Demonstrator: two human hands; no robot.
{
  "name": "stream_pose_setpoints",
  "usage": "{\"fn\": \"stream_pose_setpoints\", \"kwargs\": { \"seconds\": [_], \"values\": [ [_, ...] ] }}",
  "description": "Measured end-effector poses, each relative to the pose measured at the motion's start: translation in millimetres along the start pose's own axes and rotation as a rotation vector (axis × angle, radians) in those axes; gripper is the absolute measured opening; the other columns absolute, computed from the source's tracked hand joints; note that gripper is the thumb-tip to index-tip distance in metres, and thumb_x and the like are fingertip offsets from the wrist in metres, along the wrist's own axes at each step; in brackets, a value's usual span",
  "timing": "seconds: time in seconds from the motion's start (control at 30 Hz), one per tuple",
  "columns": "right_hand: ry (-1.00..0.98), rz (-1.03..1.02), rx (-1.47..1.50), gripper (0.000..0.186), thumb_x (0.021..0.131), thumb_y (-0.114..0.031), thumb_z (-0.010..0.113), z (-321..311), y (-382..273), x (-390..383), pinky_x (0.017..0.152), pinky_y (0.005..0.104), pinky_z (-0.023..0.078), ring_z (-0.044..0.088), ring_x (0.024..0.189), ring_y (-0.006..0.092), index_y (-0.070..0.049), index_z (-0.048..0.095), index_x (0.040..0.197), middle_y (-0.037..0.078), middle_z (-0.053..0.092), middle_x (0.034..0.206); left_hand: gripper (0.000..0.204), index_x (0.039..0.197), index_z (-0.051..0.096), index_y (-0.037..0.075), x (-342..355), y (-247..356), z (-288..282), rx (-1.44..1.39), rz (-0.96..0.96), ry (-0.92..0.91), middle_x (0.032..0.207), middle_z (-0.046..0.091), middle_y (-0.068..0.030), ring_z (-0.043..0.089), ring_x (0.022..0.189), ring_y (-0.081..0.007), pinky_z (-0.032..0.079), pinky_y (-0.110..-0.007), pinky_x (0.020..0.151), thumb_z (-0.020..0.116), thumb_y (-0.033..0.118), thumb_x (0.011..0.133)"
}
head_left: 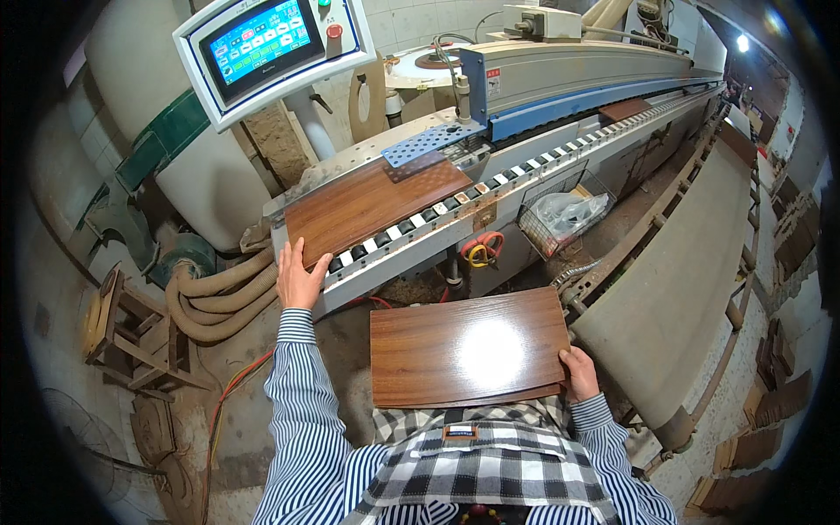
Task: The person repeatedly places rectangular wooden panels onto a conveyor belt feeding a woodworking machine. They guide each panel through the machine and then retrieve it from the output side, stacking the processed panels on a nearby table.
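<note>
A brown wood-grain board (376, 206) lies flat on the infeed of a long edge-banding machine (577, 92), its far end under a perforated blue plate (433, 144). My left hand (300, 276) rests at that board's near end with fingers spread, touching its edge. Close to my body is another glossy brown board (429, 350), with a bright light reflection on it. My right hand (579, 374) grips its right edge, thumb on top and fingers mostly hidden underneath. Another edge shows below it at the lower right, possibly a second board.
A control screen (262, 44) stands at upper left. Black-and-white track pads (420, 219) run along the machine's front. A wire basket (564, 214) holds clear plastic. At right is a belt conveyor (674, 289); thick hoses (219, 297) and a wooden stool (131, 337) are at left.
</note>
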State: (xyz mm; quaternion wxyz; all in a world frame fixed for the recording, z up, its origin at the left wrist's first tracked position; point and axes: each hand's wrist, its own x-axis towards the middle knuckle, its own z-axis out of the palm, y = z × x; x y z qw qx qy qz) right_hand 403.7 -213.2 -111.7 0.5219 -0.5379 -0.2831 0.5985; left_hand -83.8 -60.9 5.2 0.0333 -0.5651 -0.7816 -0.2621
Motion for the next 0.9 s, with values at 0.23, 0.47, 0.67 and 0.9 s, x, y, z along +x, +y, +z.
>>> {"fn": "stream_pose_setpoints", "kwargs": {
  "seconds": [0.23,0.47,0.67,0.9],
  "values": [
    [0.005,0.002,0.003,0.024,0.092,-0.016,0.053,0,1,0,0.077,0.0273,0.047,0.058,0.084,0.0132,0.002,0.058,0.107,0.005,0.063,0.094,0.070,0.136,0.044,0.008,-1,-3,0,-0.042,0.044,0.018,0.146,0.032,-0.0202,0.027,0.137,-0.0338,0.027,-0.041,0.109,0.060,0.051,0.082],
    [0.005,0.027,0.013,0.023,0.092,-0.016,0.053,2,-3,-3,0.077,0.0272,0.047,0.058,0.082,0.0132,0.002,0.057,0.107,0.004,0.062,0.093,0.063,0.135,0.044,0.006,1,-22,0,-0.218,0.105,-0.012,0.145,0.033,-0.0218,0.027,0.137,-0.0337,0.024,-0.040,0.111,0.062,0.039,0.084],
    [0.035,0.021,-0.012,0.023,0.092,-0.015,0.053,5,-6,-4,0.079,0.0279,0.046,0.057,0.085,0.0140,0.002,0.057,0.107,0.005,0.062,0.094,0.057,0.135,0.045,0.005,1,-32,-11,-0.367,0.135,-0.066,0.143,0.037,-0.0204,0.029,0.136,-0.0321,0.026,-0.039,0.110,0.064,0.027,0.085],
    [0.027,0.032,-0.018,0.023,0.092,-0.015,0.053,6,-11,-7,0.080,0.0284,0.046,0.057,0.086,0.0143,0.002,0.057,0.108,0.005,0.062,0.096,0.059,0.135,0.045,0.008,4,-37,-13,-0.331,0.146,-0.107,0.143,0.038,-0.0184,0.030,0.136,-0.0314,0.026,-0.039,0.110,0.065,0.029,0.084]
  ]
}}
